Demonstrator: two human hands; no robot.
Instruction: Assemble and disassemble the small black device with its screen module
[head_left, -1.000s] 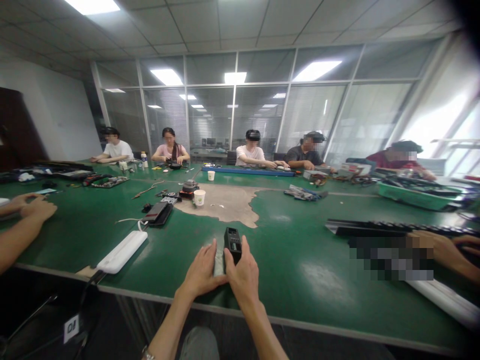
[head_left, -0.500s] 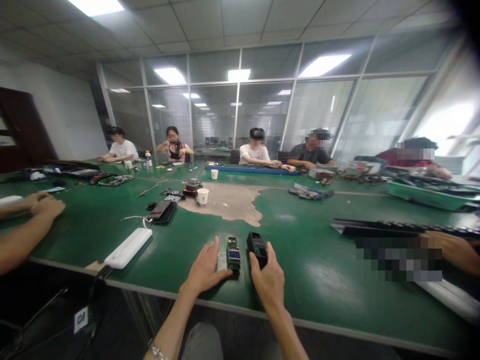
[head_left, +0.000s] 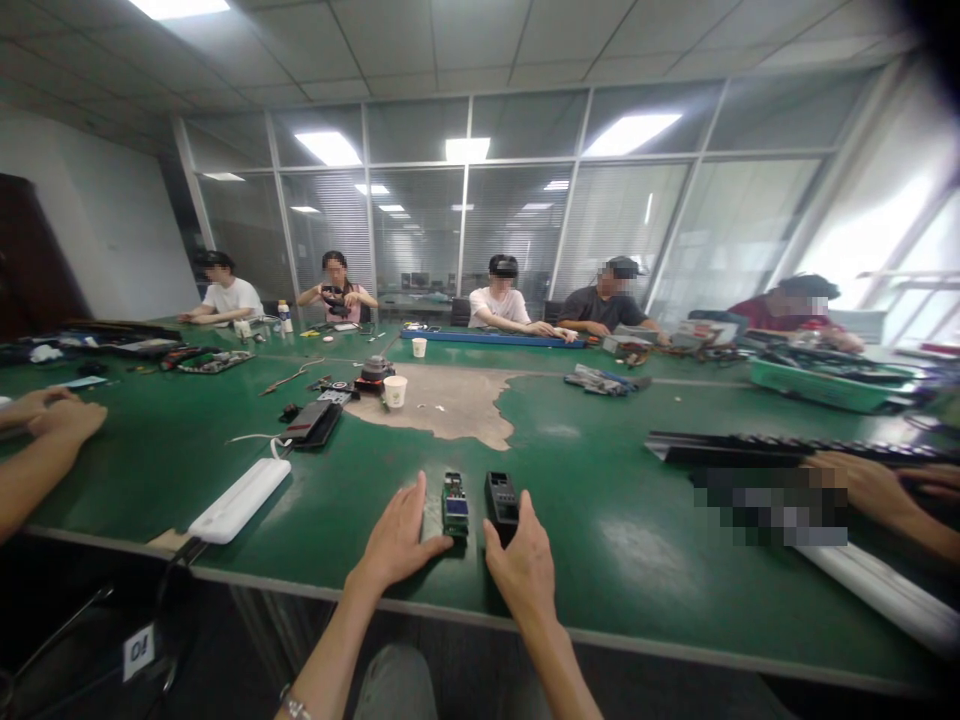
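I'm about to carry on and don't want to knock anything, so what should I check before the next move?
1. Circuit board and black casing apart: ok, side by side with a gap.
2. Right hand on the casing: ok, thumb and fingers at opposite sides.
3. Left hand clear of the board: cannot tell, thumb very close.
4. Nearer paper cup away from both hands: ok, farther up the table.

Circuit board (head_left: 455,509): lwr ctr of frame, sm. bare green strip w/ dk blue rect. panel abt midway & sm. components twd far end; long axis roughly up-down in pic. Black case (head_left: 502,496): just R of board, not touching; boxy, rect. openings at top, far end leaning slightly L, near end partly hidden.
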